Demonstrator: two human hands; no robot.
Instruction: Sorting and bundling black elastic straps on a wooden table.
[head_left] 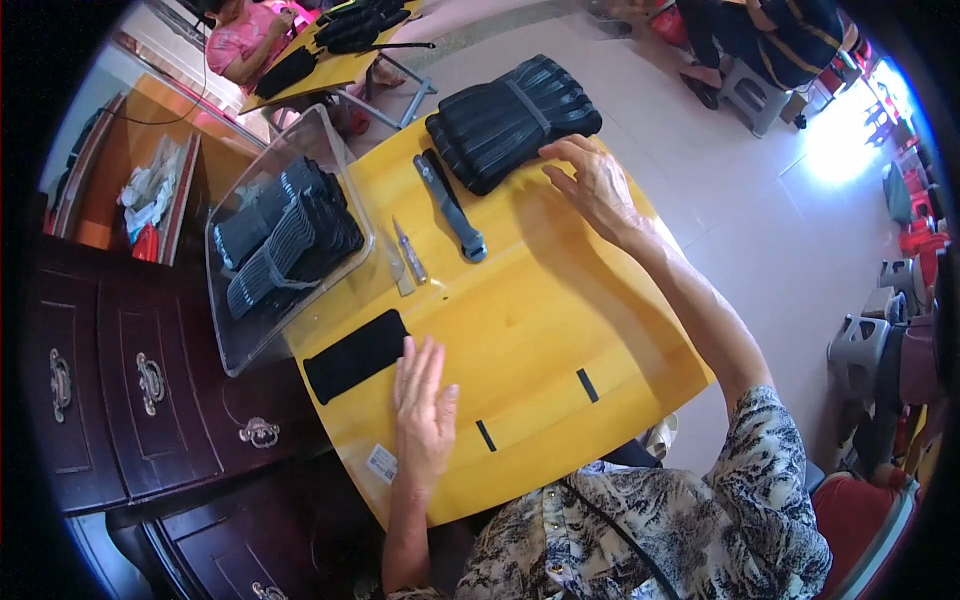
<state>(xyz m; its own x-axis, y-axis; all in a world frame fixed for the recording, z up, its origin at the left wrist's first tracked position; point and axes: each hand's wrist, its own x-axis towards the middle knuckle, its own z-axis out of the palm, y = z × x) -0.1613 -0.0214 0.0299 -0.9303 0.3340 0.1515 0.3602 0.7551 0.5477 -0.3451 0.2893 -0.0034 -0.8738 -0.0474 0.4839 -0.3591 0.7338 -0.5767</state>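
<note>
My left hand (427, 410) hovers over or rests on the yellow table, fingers stretched out and holding nothing. Its fingertips are at the right end of a flat black fabric piece (352, 358). Farther right, my right hand (597, 192) reaches out with fingers apart, beside a thick bundle of folded black pieces (510, 115) tied with a grey band. Whether its fingertips touch the bundle I cannot tell. Left of the bundle lies a long grey strap-like item (450, 208) next to a narrow black one. A small pointed metal tool (409, 250) lies nearer the bin.
A clear plastic bin (225, 335) with banded dark knit bundles stands at the table's left edge. Two dark strips (587, 385) mark the near tabletop. Dark wooden drawers (150, 380) flank the left. Another person in pink (240, 45) sits at a second yellow table; stools (858, 355) stand right.
</note>
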